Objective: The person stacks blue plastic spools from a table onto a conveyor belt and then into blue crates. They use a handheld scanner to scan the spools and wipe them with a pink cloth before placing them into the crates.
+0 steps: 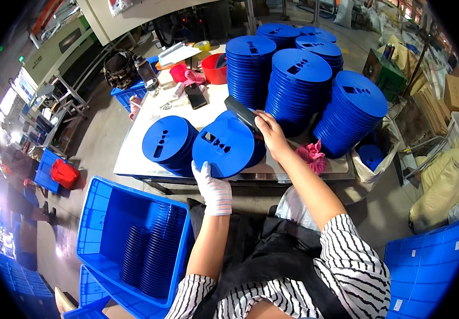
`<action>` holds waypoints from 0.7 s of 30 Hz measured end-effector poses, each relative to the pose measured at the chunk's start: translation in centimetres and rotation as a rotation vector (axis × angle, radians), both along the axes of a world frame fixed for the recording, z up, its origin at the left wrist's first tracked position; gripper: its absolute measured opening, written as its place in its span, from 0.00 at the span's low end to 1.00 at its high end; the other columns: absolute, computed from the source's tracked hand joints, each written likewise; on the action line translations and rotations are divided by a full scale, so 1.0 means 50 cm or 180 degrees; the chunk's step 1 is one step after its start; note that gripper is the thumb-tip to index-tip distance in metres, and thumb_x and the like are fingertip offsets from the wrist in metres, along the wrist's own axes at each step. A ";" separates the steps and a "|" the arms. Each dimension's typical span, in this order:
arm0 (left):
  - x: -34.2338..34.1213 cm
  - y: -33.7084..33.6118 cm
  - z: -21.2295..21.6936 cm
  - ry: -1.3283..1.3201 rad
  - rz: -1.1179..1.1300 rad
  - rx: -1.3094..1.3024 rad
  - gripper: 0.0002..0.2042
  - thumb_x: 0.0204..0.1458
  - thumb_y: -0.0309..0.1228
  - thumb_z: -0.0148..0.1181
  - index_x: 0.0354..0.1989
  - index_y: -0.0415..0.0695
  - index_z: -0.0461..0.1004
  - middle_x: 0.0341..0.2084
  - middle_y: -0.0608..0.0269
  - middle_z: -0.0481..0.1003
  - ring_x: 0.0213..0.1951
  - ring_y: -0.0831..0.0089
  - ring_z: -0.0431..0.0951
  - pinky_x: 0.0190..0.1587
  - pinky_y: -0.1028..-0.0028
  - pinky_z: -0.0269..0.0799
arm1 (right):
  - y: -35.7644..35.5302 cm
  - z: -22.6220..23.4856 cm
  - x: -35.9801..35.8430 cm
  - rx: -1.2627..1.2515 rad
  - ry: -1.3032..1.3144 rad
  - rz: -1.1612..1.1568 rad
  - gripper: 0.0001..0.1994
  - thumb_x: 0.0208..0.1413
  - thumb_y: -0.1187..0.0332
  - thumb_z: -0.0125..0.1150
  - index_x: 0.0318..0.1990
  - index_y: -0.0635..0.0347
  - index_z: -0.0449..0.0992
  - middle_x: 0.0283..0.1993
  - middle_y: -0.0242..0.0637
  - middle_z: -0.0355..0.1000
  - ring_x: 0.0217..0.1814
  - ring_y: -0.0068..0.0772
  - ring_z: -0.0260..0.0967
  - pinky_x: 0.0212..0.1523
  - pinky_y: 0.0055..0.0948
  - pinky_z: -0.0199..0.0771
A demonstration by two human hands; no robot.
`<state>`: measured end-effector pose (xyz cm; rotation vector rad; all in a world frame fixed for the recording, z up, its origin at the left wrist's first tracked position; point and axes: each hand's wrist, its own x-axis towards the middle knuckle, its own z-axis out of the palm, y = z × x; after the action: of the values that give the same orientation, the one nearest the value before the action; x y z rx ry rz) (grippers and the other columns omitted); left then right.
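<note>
Across a pale worktable (144, 143) in a factory hall with a grey concrete floor, blue plastic discs are lying in stacks. Tall leaning stacks (298, 90) are crowding the far right of the table, each top disc showing small dark cut-out slots. A lower stack (168, 141) is sitting near the front left edge. Just beside it, the left hand (213, 189), wearing a white knit glove, is gripping the near rim of a single blue disc (223, 148), fingers closed over the edge and holding it tilted over the table front. The right hand (272, 135), bare, is wrapping around a dark handheld tool (243, 114) and pressing it against the far edge of that same disc. A pink rag (312, 155) is lying on the table near the right forearm. Farther back a red bowl (214, 68), a black phone (195, 95), a water bottle (147, 72) and a roll of yellow tape (203, 47) are sitting among papers. Below the table to the left, an open blue crate (99, 223) is holding rows of dark blue discs standing on edge. Another blue crate (426, 260) with small white rectangular labels on its side is standing at the lower right, and tan sacks (442, 191) are piling beyond it
</note>
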<state>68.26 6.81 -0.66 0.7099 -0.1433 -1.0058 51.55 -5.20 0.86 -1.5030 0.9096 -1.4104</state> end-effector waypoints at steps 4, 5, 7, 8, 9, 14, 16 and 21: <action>-0.003 0.048 0.016 -0.0327 0.0274 0.0111 0.32 0.54 0.25 0.53 0.69 0.50 0.52 0.63 0.55 0.59 0.60 0.58 0.63 0.59 0.57 0.65 | 0.003 0.003 -0.017 -0.0686 0.0449 -0.0604 0.20 0.62 0.57 0.55 0.54 0.64 0.75 0.59 0.49 0.65 0.63 0.45 0.61 0.64 0.35 0.58; -0.011 0.063 0.028 -0.0237 0.0332 0.0155 0.32 0.54 0.25 0.53 0.69 0.50 0.52 0.63 0.55 0.58 0.60 0.58 0.63 0.60 0.57 0.64 | -0.010 0.008 -0.018 -0.0982 0.0730 -0.0860 0.21 0.61 0.57 0.56 0.54 0.63 0.75 0.59 0.50 0.65 0.62 0.47 0.63 0.62 0.38 0.61; -0.017 0.085 0.034 -0.0167 0.0411 0.0208 0.32 0.54 0.26 0.53 0.69 0.50 0.52 0.63 0.54 0.58 0.60 0.58 0.63 0.60 0.57 0.64 | -0.024 0.008 -0.006 -0.1165 0.1169 -0.1123 0.21 0.58 0.57 0.59 0.54 0.62 0.75 0.60 0.49 0.65 0.60 0.50 0.63 0.61 0.41 0.63; -0.019 0.090 0.036 -0.0177 0.0421 0.0197 0.32 0.54 0.26 0.52 0.69 0.51 0.52 0.63 0.53 0.58 0.60 0.58 0.63 0.61 0.57 0.63 | -0.030 0.005 -0.002 -0.1314 0.1449 -0.1181 0.22 0.57 0.57 0.60 0.53 0.62 0.75 0.60 0.49 0.64 0.60 0.52 0.63 0.60 0.42 0.63; -0.022 0.093 0.039 -0.0187 0.0428 0.0186 0.32 0.54 0.26 0.52 0.69 0.51 0.52 0.63 0.53 0.58 0.60 0.58 0.63 0.61 0.57 0.63 | -0.036 -0.001 0.003 -0.1461 0.1732 -0.1241 0.22 0.55 0.57 0.62 0.53 0.61 0.75 0.61 0.49 0.64 0.59 0.53 0.64 0.60 0.43 0.63; 0.000 0.104 0.022 -0.0605 0.0382 0.0167 0.30 0.55 0.27 0.53 0.68 0.47 0.52 0.63 0.54 0.59 0.60 0.60 0.63 0.62 0.63 0.63 | -0.022 -0.017 0.027 -0.1663 0.2856 -0.0993 0.23 0.49 0.58 0.67 0.52 0.59 0.76 0.63 0.43 0.62 0.56 0.49 0.64 0.58 0.42 0.65; -0.015 0.104 0.041 -0.0502 0.0408 0.0132 0.30 0.56 0.27 0.52 0.68 0.45 0.53 0.62 0.54 0.59 0.59 0.61 0.63 0.62 0.65 0.62 | -0.023 -0.023 0.020 -0.1782 0.2962 -0.1076 0.24 0.49 0.57 0.67 0.53 0.58 0.75 0.63 0.42 0.62 0.56 0.48 0.64 0.58 0.42 0.64; -0.006 0.108 0.030 -0.0569 0.0426 0.0227 0.29 0.57 0.27 0.52 0.68 0.46 0.53 0.61 0.54 0.61 0.59 0.62 0.64 0.62 0.67 0.61 | -0.025 -0.027 0.025 -0.1708 0.2977 -0.1020 0.24 0.50 0.57 0.67 0.55 0.56 0.74 0.62 0.39 0.62 0.57 0.46 0.64 0.59 0.42 0.64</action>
<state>67.96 12.23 0.85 0.8636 -0.2134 -0.8223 52.80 -6.46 -0.46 -2.6199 1.4374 -1.1881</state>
